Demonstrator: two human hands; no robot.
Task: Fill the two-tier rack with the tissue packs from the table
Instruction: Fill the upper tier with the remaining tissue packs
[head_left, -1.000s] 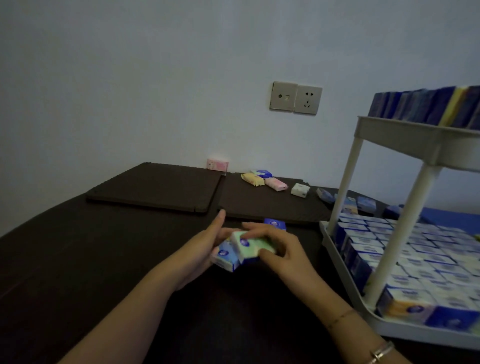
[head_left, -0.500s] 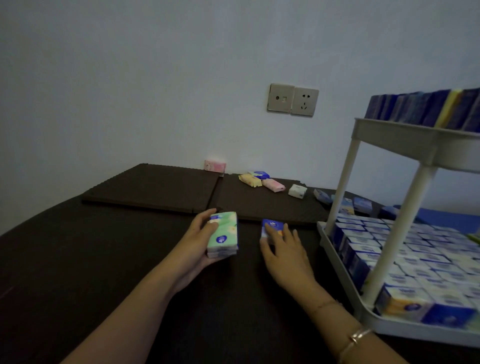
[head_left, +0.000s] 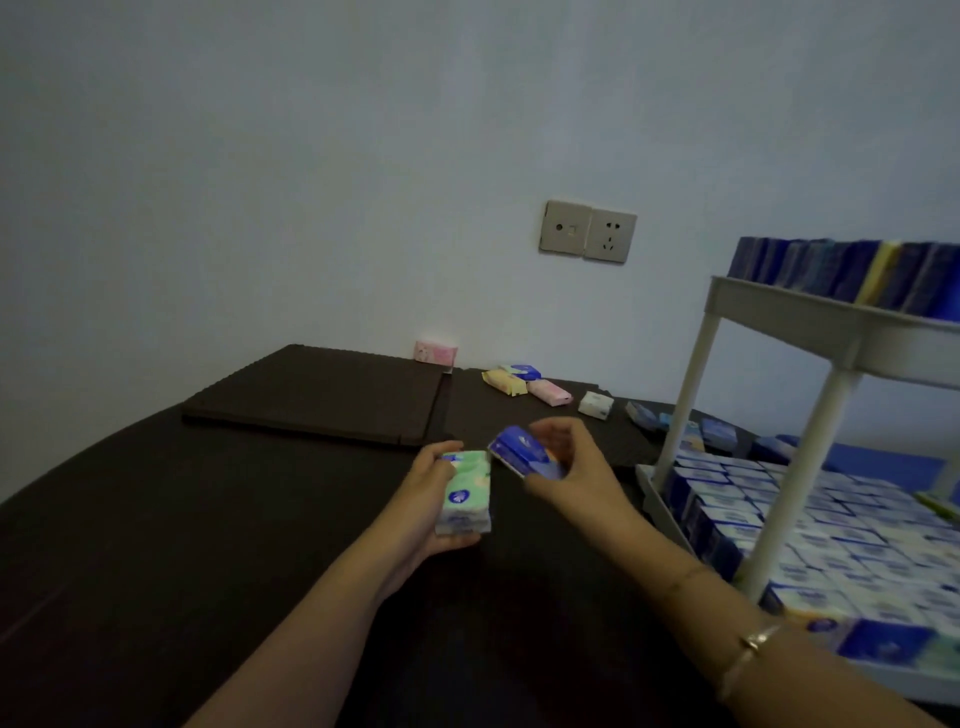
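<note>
My left hand (head_left: 426, 512) grips a small stack of tissue packs with a green pack (head_left: 466, 492) on top, held just above the dark table (head_left: 156, 545). Right beside it, my right hand (head_left: 574, 475) holds a blue tissue pack (head_left: 527, 451) tilted in the air. The white two-tier rack (head_left: 800, 317) stands at the right. Its lower tier is packed with several blue and white packs, and a row of blue packs stands on its upper tier. More loose packs lie near the wall: pink (head_left: 435, 353), yellow (head_left: 503, 383), pink (head_left: 550, 392) and white (head_left: 595, 404).
Two dark mats (head_left: 317, 395) lie side by side at the back of the table. A wall socket (head_left: 587, 231) sits above them. A few blue packs (head_left: 717, 431) lie behind the rack's left post.
My right hand has lifted the blue pack off the table and brought it up toward the green stack. My left hand keeps hold of its stack.
</note>
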